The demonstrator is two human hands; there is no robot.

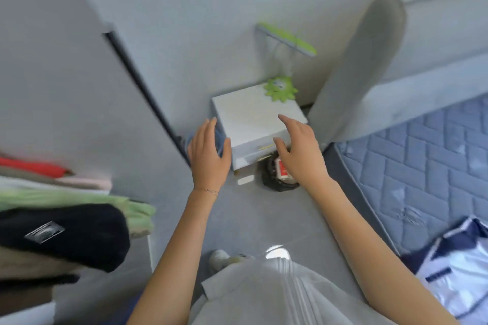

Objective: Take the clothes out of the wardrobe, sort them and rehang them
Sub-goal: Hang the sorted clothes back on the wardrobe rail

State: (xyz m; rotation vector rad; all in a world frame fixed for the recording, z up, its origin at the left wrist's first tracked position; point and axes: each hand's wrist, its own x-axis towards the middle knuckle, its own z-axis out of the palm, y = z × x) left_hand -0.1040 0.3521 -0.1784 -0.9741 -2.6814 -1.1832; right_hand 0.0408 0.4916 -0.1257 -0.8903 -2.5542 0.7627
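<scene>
The left hand (208,155) and right hand (301,153) are held empty, fingers relaxed, just before the white table (250,116). The clothes (66,232) are stacked well left of that table; the left hand is judged closer.

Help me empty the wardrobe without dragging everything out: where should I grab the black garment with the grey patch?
Probably its rounded end: the black garment bulges toward the room past the beige piece beneath. Come from the right, the open side, fingers over and thumb under, since the green clothing lies above. The left hand is nearer.
</scene>
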